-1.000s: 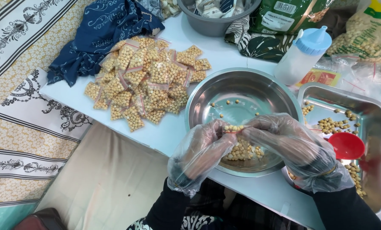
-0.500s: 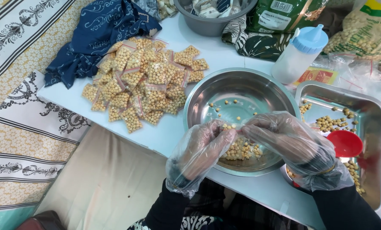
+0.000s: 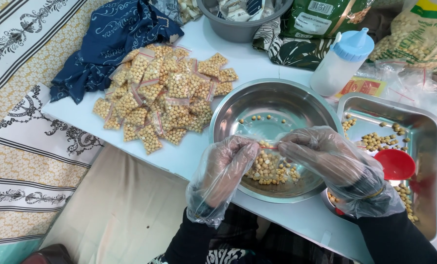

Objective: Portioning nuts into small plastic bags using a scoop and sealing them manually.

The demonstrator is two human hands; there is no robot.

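Both my hands wear loose clear plastic gloves and pinch the top of a small clear zip bag [image 3: 269,164] filled with yellow chickpeas. My left hand [image 3: 225,168] grips its left corner, my right hand [image 3: 326,159] its right corner. The bag hangs over a round steel bowl [image 3: 296,105] that has a few loose chickpeas on its bottom. A heap of several filled small bags [image 3: 162,95] lies on the white table to the left of the bowl.
A square steel tray [image 3: 421,132] at the right holds loose chickpeas and a red scoop [image 3: 397,164]. Behind stand a white squeeze bottle [image 3: 340,61], a grey tub [image 3: 243,24] and green packets [image 3: 321,17]. A blue cloth [image 3: 111,34] lies at the far left.
My hands stay over the bowl on the small bag; the fingers have shifted slightly along its top edge.
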